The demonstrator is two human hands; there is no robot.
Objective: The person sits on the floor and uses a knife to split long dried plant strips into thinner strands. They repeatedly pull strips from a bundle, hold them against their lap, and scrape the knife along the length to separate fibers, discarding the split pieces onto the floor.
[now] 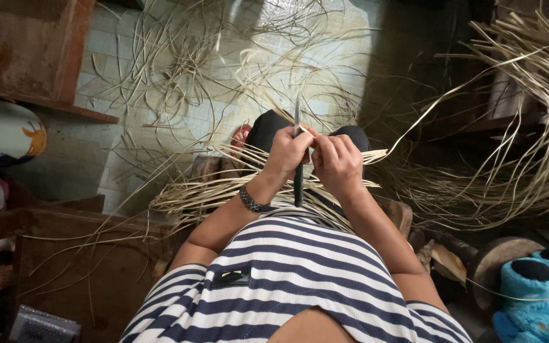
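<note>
1. The left hand [287,154] is closed in a fist around a knife [298,171], its dark handle pointing down toward the striped shirt [287,273] and its thin blade standing up above the knuckles.
2. The right hand [338,162] is pressed against the left, fingers pinched shut on a pale rattan strip [414,130] right at the blade.
3. That strip runs from the hands out to the right, rising in a long curve toward a big heap of strips [528,127].
4. A flatter bundle of strips [211,190] lies across the lap, under both wrists.
5. A dark bracelet [250,201] circles the left wrist.
6. More loose strands litter the tiled floor [128,127] ahead (a wooden crate [30,44] sits upper left).
7. A blue plush toy [541,286] rests at the lower right.
</note>
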